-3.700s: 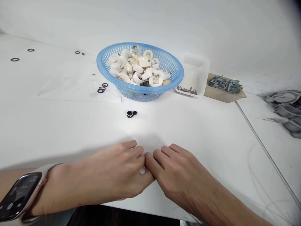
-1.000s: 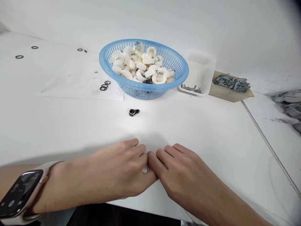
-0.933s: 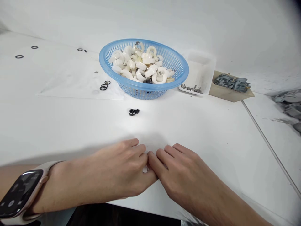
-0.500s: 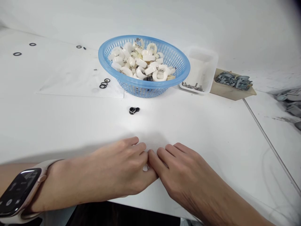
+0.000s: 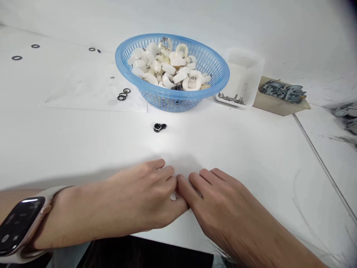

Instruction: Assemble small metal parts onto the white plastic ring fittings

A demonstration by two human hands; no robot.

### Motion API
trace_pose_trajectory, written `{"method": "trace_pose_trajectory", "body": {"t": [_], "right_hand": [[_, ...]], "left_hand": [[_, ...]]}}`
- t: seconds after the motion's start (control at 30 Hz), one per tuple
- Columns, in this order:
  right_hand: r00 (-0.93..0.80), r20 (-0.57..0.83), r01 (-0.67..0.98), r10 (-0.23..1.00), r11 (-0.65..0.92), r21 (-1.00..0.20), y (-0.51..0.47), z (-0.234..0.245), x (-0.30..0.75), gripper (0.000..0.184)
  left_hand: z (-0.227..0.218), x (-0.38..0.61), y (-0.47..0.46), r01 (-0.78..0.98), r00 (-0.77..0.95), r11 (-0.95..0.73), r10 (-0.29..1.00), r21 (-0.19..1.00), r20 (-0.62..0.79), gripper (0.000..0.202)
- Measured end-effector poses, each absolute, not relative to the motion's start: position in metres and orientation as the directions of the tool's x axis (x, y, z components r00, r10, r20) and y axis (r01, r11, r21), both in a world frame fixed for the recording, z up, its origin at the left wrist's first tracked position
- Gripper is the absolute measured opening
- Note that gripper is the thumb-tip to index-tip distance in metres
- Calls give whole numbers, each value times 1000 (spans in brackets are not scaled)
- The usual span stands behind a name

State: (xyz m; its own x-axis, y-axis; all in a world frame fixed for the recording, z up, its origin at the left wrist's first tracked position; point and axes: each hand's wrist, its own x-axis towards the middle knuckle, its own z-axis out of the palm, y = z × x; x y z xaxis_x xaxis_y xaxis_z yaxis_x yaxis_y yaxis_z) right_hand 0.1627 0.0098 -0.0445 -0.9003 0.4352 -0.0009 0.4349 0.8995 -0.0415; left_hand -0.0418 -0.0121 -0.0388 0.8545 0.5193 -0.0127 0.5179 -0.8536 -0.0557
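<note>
My left hand (image 5: 147,197) and my right hand (image 5: 217,201) meet at the fingertips near the table's front edge. Both have their fingers curled in and pressed together, with the backs of the hands towards me. Whatever lies between the fingertips is hidden; a small pale patch shows in the gap by the left thumb, and I cannot tell if it is a part or the table. Beyond the hands, a small black part with a silver ring (image 5: 157,127) lies on the white table (image 5: 83,137).
Behind stands a blue basket (image 5: 178,93) heaped with white plastic rings bearing metal clips. Right of it are a white tray (image 5: 252,80) with thin metal pieces and a beige box (image 5: 275,108) of grey metal parts. Several black O-rings (image 5: 122,96) lie on and near a white sheet (image 5: 83,93).
The view has shifted slightly, so the basket and other things sit a little higher. Both hands keep nearly the same pose, fingertips together.
</note>
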Motion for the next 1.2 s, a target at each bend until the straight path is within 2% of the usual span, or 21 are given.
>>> {"method": "trace_pose_trajectory", "body": {"t": [0.33,0.63,0.9,1.2], "right_hand": [[-896,5,444,444,895,-32,8,-41,166,22],[-899,-20,437,437,896,-75,12,-45,164,19],[-902,-16,430,431,896,-115,13,-45,164,18],[-896,34,436,442,892,-119,14,-47,164,23]], "left_hand": [[-42,-44,-12,524,851,-851,524,-15,6,17],[-44,-43,-12,526,850,-850,526,-4,23,16],[-41,-42,-10,496,869,-865,494,-80,44,16],[-42,-42,-12,489,872,-865,482,-110,89,14]]}}
